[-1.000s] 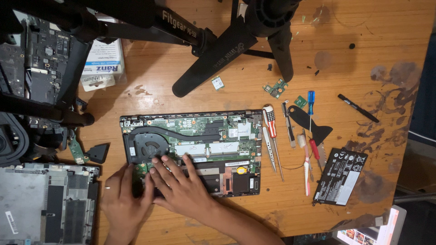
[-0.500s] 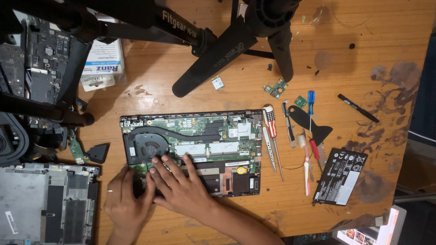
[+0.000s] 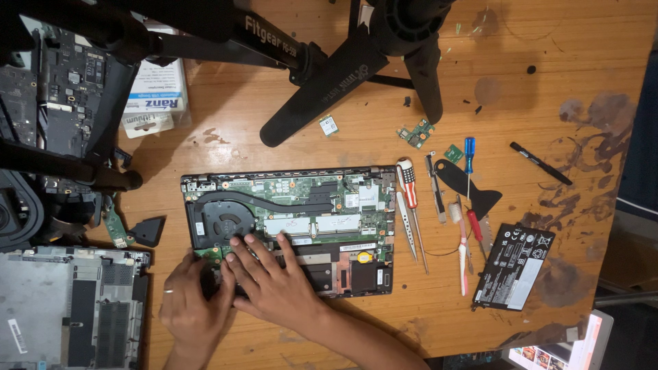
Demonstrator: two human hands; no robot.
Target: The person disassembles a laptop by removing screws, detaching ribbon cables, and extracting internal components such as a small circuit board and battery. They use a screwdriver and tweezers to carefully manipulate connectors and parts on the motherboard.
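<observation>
The left hand [image 3: 192, 312] lies at the near left corner of the opened laptop [image 3: 288, 229], fingers curled down onto its lower edge; whether its grip has closed on anything cannot be told, since the right hand partly covers it. The right hand [image 3: 274, 284] rests flat on the laptop's lower left part, fingers spread and pressing on the board just below the fan [image 3: 223, 223], grasping nothing. The laptop lies face down with its back cover off, near the middle of the wooden tabletop [image 3: 582, 82].

To the near left lies a grey laptop bottom cover [image 3: 68, 308]. Just right of the laptop are a red-and-white screwdriver [image 3: 409, 195], tweezers [image 3: 406, 226], a toothbrush [image 3: 459, 240], a black plastic pry tool [image 3: 466, 185] and a blue screwdriver [image 3: 469, 154]. Further right, a flat black battery [image 3: 514, 266] lies at a slant, and beyond it a black pen [image 3: 540, 163].

Farther off, small green circuit boards [image 3: 417, 132] lie near the black tripod legs [image 3: 343, 75] that stand on the far part of the tabletop. At the far left sit a white box [image 3: 154, 103] and another dark circuit board [image 3: 75, 96].
</observation>
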